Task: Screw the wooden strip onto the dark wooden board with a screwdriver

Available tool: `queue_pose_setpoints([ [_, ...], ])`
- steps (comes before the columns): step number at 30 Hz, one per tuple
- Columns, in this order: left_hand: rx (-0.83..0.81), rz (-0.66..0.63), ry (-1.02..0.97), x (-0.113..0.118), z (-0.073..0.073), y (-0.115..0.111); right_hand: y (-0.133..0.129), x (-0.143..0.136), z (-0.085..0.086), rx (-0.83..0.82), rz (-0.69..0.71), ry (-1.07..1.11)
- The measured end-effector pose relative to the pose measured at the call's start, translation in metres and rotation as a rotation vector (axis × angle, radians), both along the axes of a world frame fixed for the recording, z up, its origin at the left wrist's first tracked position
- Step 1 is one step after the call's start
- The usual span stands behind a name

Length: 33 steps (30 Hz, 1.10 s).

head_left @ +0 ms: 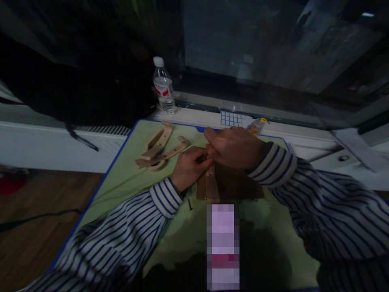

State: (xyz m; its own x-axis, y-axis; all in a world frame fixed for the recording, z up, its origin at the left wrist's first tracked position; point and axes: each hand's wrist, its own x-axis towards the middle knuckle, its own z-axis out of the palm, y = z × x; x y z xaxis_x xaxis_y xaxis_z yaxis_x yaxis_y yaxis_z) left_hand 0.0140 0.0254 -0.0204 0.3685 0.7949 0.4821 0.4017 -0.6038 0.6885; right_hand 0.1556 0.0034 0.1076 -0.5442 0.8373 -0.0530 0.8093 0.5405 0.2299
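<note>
My left hand rests at the far end of a pale wooden strip with a hole in it. Thumb and fingers are pinched together there, and what lies between them is hidden. Just above and to the right, my right hand is closed in a fist against the left fingertips. Whatever it grips cannot be made out. Under the strip and the right hand lies a flat brown board. A dark screw lies on the table, left of the board.
Several pale wooden pieces with holes lie at the table's back left, by a wooden ring. A water bottle stands on the sill. A small clear bag and a blue grid sheet are at the back.
</note>
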Motion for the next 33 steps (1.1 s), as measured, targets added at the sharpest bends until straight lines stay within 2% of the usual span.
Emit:
queue_pose_setpoints([
  [4,-0.032,-0.047,-0.029,-0.001,-0.005,0.003,0.003,0.008,0.010,-0.174,0.019,0.062],
  [10,-0.065,-0.024,-0.092,-0.001,-0.014,0.003,0.006,0.017,0.018,-0.252,0.084,0.067],
  [19,-0.099,-0.043,-0.139,0.001,-0.011,0.001,0.000,0.018,0.011,-0.197,0.089,0.129],
  [33,-0.323,-0.213,-0.200,-0.004,-0.001,0.002,-0.006,0.015,0.010,-0.095,0.060,0.107],
])
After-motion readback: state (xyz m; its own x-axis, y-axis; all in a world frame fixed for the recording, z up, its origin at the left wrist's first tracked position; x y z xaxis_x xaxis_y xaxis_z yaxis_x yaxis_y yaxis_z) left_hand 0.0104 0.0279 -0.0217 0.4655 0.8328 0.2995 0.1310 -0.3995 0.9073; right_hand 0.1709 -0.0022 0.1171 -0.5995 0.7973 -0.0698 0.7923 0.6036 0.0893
